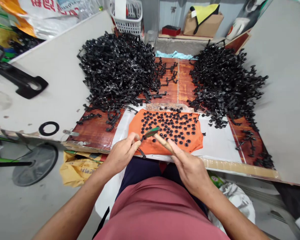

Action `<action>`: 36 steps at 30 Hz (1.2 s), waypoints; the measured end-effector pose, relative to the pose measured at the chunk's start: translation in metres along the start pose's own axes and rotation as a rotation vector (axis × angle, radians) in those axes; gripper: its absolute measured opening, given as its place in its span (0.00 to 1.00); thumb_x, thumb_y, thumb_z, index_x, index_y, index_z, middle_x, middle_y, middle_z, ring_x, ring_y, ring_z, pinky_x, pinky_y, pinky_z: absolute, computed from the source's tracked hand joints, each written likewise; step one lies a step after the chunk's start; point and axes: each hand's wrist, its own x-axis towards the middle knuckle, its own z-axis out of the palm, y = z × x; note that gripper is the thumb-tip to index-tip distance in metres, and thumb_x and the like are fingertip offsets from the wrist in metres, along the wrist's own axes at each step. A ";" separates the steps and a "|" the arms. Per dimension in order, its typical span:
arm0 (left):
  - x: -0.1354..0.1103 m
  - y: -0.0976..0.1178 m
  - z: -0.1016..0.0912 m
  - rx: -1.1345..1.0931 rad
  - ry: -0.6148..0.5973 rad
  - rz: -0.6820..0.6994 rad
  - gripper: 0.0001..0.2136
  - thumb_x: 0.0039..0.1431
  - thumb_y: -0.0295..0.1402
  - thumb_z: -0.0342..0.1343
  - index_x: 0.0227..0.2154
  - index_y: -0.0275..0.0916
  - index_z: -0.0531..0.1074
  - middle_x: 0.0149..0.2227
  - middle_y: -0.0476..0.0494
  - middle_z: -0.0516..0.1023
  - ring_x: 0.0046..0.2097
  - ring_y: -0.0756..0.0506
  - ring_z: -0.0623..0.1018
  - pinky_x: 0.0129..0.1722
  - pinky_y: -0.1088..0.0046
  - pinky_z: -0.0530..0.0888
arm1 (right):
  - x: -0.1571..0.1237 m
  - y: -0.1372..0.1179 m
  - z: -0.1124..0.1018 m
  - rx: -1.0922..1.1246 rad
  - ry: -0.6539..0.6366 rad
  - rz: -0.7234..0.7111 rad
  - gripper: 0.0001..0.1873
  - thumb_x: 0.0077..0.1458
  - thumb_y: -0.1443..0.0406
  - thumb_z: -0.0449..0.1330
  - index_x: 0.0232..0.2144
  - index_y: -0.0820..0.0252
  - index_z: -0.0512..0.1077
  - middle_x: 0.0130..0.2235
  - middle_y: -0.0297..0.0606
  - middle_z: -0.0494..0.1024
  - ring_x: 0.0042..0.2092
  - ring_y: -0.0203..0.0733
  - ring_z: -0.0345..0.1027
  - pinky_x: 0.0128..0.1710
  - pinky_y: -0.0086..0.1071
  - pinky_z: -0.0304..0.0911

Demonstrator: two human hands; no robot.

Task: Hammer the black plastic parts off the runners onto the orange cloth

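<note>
My left hand (125,150) is closed on a small black plastic part (142,153), whose round end pokes out below the fingers. My right hand (190,165) grips a wooden-handled tool (163,142) with a flat, green-edged dark head; its exact kind cannot be made out. The head meets the black part just beyond my left fingertips. Under both hands lies an orange cloth (137,128), dotted with many small black round caps (168,128). White sheeting (218,141) shows around the cloth.
A large heap of black plastic parts (120,70) rises at the back left, another heap (222,80) at the back right. White boards (285,83) flank the wooden table (97,130). A black ring (49,128) lies left. Behind stands a white basket (128,23).
</note>
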 end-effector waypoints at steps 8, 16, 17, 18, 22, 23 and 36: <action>-0.015 0.004 -0.035 -0.220 0.019 -0.067 0.21 0.68 0.42 0.48 0.60 0.45 0.68 0.26 0.54 0.72 0.25 0.48 0.71 0.29 0.73 0.68 | -0.018 0.016 -0.004 0.213 0.071 0.122 0.28 0.73 0.64 0.48 0.72 0.52 0.58 0.63 0.42 0.75 0.58 0.44 0.76 0.54 0.34 0.72; 0.017 -0.015 -0.011 0.009 0.271 -0.090 0.12 0.67 0.42 0.48 0.42 0.42 0.73 0.38 0.49 0.82 0.39 0.46 0.79 0.39 0.73 0.69 | -0.028 0.009 -0.002 0.214 0.043 0.143 0.27 0.73 0.64 0.48 0.71 0.50 0.59 0.61 0.41 0.78 0.51 0.42 0.80 0.48 0.32 0.73; 0.019 -0.016 -0.008 0.014 0.266 -0.086 0.13 0.68 0.42 0.47 0.42 0.42 0.73 0.38 0.49 0.82 0.39 0.45 0.79 0.39 0.73 0.69 | -0.027 0.009 -0.003 0.224 0.039 0.140 0.28 0.73 0.64 0.48 0.72 0.49 0.58 0.61 0.40 0.78 0.51 0.42 0.80 0.48 0.32 0.73; 0.021 -0.017 -0.006 0.027 0.259 -0.080 0.13 0.69 0.42 0.47 0.42 0.42 0.73 0.39 0.48 0.82 0.40 0.45 0.79 0.40 0.72 0.69 | -0.027 0.009 -0.004 0.231 0.037 0.141 0.28 0.73 0.64 0.48 0.72 0.49 0.57 0.60 0.39 0.78 0.50 0.41 0.80 0.47 0.31 0.73; 0.027 -0.017 -0.001 0.144 0.241 -0.069 0.13 0.70 0.42 0.45 0.42 0.43 0.73 0.41 0.44 0.84 0.43 0.42 0.81 0.41 0.70 0.69 | -0.025 0.009 -0.002 0.215 0.022 0.170 0.28 0.73 0.63 0.48 0.72 0.50 0.58 0.52 0.39 0.84 0.41 0.41 0.81 0.39 0.30 0.73; 0.028 -0.017 -0.001 0.183 0.238 -0.067 0.13 0.71 0.41 0.45 0.42 0.43 0.73 0.41 0.44 0.84 0.43 0.42 0.81 0.41 0.70 0.69 | -0.025 0.009 -0.001 0.208 0.015 0.176 0.28 0.73 0.63 0.48 0.72 0.49 0.58 0.50 0.39 0.85 0.40 0.41 0.81 0.39 0.30 0.72; 0.034 -0.011 0.003 0.494 0.181 -0.040 0.15 0.73 0.39 0.45 0.41 0.42 0.76 0.43 0.41 0.85 0.46 0.40 0.83 0.44 0.66 0.70 | -0.024 0.016 0.009 0.192 -0.036 0.238 0.28 0.72 0.61 0.48 0.71 0.52 0.60 0.45 0.42 0.85 0.38 0.43 0.80 0.38 0.32 0.69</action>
